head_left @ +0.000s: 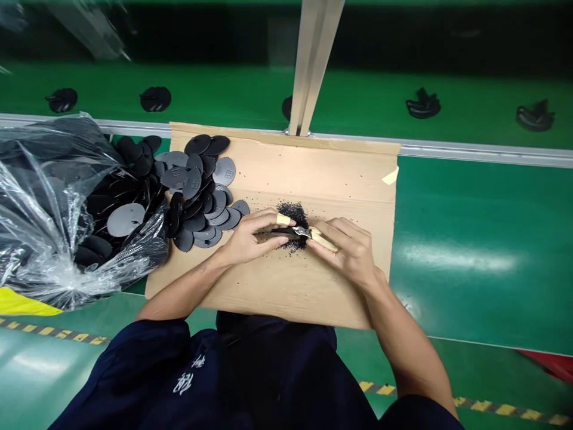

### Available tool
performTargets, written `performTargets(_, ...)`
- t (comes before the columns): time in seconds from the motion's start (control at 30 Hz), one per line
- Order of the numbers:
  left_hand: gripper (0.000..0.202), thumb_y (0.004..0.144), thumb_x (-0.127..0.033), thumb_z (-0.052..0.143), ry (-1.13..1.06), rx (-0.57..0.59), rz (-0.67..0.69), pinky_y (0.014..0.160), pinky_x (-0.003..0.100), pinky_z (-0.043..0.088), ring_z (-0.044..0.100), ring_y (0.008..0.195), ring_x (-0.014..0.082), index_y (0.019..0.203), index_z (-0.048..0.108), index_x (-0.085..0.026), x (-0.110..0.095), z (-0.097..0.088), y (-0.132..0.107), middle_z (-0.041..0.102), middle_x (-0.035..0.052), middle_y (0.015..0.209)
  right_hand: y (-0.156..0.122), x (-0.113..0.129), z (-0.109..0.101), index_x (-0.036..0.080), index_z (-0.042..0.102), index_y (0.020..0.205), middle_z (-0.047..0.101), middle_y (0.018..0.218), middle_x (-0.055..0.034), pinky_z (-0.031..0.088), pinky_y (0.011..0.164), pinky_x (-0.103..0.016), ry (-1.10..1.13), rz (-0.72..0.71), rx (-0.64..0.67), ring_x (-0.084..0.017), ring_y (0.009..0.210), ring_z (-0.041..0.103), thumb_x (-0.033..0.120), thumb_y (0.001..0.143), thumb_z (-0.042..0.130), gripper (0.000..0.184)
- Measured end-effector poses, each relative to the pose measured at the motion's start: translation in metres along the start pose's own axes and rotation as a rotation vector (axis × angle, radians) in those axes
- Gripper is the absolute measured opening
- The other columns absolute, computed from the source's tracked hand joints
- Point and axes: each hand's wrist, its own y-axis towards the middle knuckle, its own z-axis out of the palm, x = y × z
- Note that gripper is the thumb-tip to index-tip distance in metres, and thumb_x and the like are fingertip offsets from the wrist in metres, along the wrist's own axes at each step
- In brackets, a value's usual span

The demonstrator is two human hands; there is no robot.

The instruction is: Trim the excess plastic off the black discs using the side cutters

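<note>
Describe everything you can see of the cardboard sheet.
The cardboard is a brown sheet with one crease across it, lying on the green table, far edge against the metal rail. A tape scrap sticks to its right edge. Black discs cover its far-left corner; black shavings lie mid-sheet, where the left hand holds a disc, the right hand a knife.

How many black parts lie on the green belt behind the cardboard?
5 black parts on the green belt: far left, left of centre, one half hidden behind the beige strip, right, far right. Others may be hidden.
</note>
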Motion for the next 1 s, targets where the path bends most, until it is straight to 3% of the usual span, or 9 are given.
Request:
performTargets(0.2, 0.031, 0.092, -0.03, 0.074, 0.185, 0.029, 0.075, 0.075, 0.027, 0.058, 0.07, 0.082, 0.0154, 0.119, 0.072, -0.016, 0.002, 0.001, -0.002, 0.075, 0.0076, 0.093, 0.002, 0.005, 0.001, 0.018, 0.074, 0.114, 0.076, 0.094, -0.0085, 0.056, 0.065, -0.031, 0.157, 0.097, -0.023, -0.018, 0.076, 0.07, 0.032, 0.097, 0.067, 0.023)
performTargets(0.37, 0.036, 0.094, -0.026, 0.071, 0.282, 0.023, 0.182, 0.074, 0.028, 0.057, 0.069, 0.083, 0.0155, 0.129, 0.066, -0.018, 0.004, 0.004, -0.003, 0.073, 0.0063, 0.092, 0.001, 0.001, -0.003, 0.021, 0.075, 0.114, 0.077, 0.095, -0.0079, 0.057, 0.07, -0.034, 0.038, 0.111, -0.01, -0.02, 0.079, 0.07, 0.034, 0.096, 0.068, 0.023)
performTargets(0.5, 0.027, 0.096, -0.026, 0.068, 0.39, 0.051, 0.211, 0.077, 0.031, 0.054, 0.066, 0.085, 0.0167, 0.122, 0.07, -0.019, 0.005, 0.008, -0.005, 0.073, 0.0069, 0.095, 0.002, 0.0, -0.007, 0.02, 0.075, 0.113, 0.077, 0.098, -0.009, 0.057, 0.072, -0.036, -0.035, 0.104, 0.05, -0.021, 0.081, 0.069, 0.037, 0.096, 0.066, 0.025)
performTargets(0.6, 0.023, 0.095, -0.028, 0.068, 0.441, 0.022, 0.156, 0.08, 0.034, 0.053, 0.065, 0.085, 0.0181, 0.115, 0.073, -0.018, 0.004, 0.009, -0.005, 0.075, 0.0069, 0.092, 0.005, -0.001, -0.014, 0.02, 0.074, 0.116, 0.077, 0.1, -0.0092, 0.056, 0.074, -0.037, -0.008, 0.153, 0.109, -0.022, 0.082, 0.068, 0.039, 0.097, 0.064, 0.029)
performTargets(0.73, 0.021, 0.096, -0.031, 0.068, 0.286, -0.076, 0.018, 0.08, 0.03, 0.055, 0.069, 0.087, 0.0164, 0.112, 0.074, -0.017, 0.003, 0.008, -0.005, 0.077, 0.0072, 0.096, 0.007, -0.003, -0.023, 0.021, 0.072, 0.112, 0.075, 0.097, -0.0075, 0.053, 0.073, -0.035, 0.107, 0.263, 0.141, -0.02, 0.079, 0.064, 0.041, 0.095, 0.066, 0.027)
performTargets(0.87, 0.026, 0.091, -0.04, 0.075, 0.031, -0.185, -0.18, 0.078, 0.026, 0.059, 0.073, 0.086, 0.015, 0.102, 0.071, -0.016, 0.004, 0.014, -0.007, 0.077, 0.0063, 0.097, 0.006, 0.002, -0.014, 0.022, 0.068, 0.111, 0.073, 0.097, -0.0052, 0.05, 0.065, -0.031, 0.292, 0.36, 0.098, -0.017, 0.073, 0.06, 0.043, 0.088, 0.075, 0.033)
performTargets(1.0, 0.027, 0.089, -0.037, 0.077, -0.127, -0.148, -0.189, 0.082, 0.026, 0.061, 0.075, 0.089, 0.0155, 0.102, 0.066, -0.016, 0.004, 0.019, -0.011, 0.076, 0.0069, 0.097, 0.002, 0.011, 0.003, 0.022, 0.066, 0.109, 0.073, 0.096, -0.0054, 0.05, 0.063, -0.03, 0.341, 0.274, 0.01, -0.017, 0.073, 0.062, 0.032, 0.092, 0.07, 0.02)
